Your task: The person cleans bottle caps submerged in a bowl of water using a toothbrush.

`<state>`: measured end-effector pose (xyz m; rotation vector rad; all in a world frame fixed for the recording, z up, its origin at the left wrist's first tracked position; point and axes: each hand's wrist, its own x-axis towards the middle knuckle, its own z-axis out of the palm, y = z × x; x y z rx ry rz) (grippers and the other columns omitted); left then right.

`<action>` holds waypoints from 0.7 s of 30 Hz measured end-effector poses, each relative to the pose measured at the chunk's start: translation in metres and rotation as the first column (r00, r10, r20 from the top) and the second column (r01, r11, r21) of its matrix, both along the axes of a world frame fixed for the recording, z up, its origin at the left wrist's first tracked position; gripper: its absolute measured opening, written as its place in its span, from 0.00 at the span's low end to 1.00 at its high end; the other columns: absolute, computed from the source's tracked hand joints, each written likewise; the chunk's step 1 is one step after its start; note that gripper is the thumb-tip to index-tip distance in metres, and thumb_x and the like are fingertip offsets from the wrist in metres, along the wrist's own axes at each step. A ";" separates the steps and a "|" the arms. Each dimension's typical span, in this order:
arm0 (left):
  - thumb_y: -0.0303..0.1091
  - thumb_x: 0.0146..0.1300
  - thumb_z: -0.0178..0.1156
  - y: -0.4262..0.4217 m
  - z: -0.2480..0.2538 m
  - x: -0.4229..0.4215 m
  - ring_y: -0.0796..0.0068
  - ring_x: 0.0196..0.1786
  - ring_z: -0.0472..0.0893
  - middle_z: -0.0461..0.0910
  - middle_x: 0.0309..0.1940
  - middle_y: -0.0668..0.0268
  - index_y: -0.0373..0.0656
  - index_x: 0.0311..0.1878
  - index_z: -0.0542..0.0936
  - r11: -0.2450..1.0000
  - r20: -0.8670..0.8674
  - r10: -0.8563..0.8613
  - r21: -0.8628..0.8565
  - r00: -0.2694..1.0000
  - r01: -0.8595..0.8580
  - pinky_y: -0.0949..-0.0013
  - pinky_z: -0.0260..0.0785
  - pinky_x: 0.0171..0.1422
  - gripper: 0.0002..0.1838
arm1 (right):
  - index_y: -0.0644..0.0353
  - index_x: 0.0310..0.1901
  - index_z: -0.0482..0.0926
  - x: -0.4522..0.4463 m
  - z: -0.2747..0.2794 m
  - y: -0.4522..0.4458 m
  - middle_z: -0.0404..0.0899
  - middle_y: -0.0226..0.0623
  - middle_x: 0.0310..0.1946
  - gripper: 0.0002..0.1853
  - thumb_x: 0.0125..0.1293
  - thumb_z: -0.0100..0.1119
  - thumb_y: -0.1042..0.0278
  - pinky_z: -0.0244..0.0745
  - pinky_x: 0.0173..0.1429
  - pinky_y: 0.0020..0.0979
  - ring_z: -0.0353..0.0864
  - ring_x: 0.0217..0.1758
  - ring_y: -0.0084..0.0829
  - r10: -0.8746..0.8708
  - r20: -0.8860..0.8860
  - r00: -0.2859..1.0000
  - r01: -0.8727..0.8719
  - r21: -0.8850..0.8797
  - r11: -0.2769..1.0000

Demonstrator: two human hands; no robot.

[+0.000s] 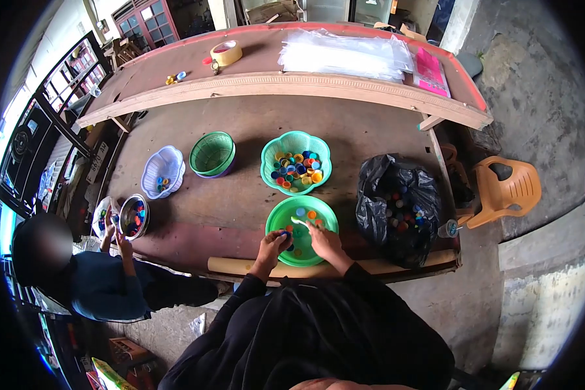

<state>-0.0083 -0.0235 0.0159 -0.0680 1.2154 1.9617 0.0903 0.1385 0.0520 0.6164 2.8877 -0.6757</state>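
Note:
Over a bright green basin [332, 214] close to my body, both my hands are at work. My left hand [272, 246] is closed round a dark blue bottle cap [285, 236] at the basin's left rim. In my right hand [325, 241] is a small white and pale green tool [298, 222] whose exact kind I cannot make out; it points left toward the cap. Several caps, orange and blue ones among them, lie in the basin. Just beyond stands a mint-green scalloped basket [270, 146] holding several bottle caps of mixed colours.
At right, a black plastic bag [372, 201] holds several caps. A lilac basket [152, 170] and stacked green baskets [201, 147] stand left. A co-worker [110, 283] handles something beside a metal bowl [145, 207]. A raised shelf [260, 83] bears tape [231, 56] and plastic bags [344, 55].

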 end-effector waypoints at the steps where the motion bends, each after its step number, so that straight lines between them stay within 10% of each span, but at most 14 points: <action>1: 0.21 0.61 0.50 -0.002 0.001 0.000 0.61 0.46 0.78 0.73 0.43 0.53 0.31 0.44 0.68 1.000 0.002 0.001 -0.006 1.000 -0.001 0.65 0.75 0.52 0.09 | 0.48 0.60 0.64 -0.005 -0.009 0.003 0.73 0.44 0.46 0.22 0.64 0.42 0.67 0.75 0.38 0.42 0.79 0.39 0.43 0.031 -0.013 0.999 -0.030 0.044 0.999; 21: 0.19 0.58 0.54 0.012 -0.014 -0.018 0.69 0.46 0.77 0.75 0.43 0.55 0.34 0.44 0.66 0.998 -0.057 -0.006 -0.069 0.998 0.002 0.70 0.73 0.52 0.12 | 0.53 0.60 0.64 0.005 0.011 -0.011 0.75 0.47 0.41 0.23 0.62 0.44 0.69 0.75 0.34 0.42 0.80 0.33 0.45 0.052 -0.086 0.995 -0.053 -0.013 0.999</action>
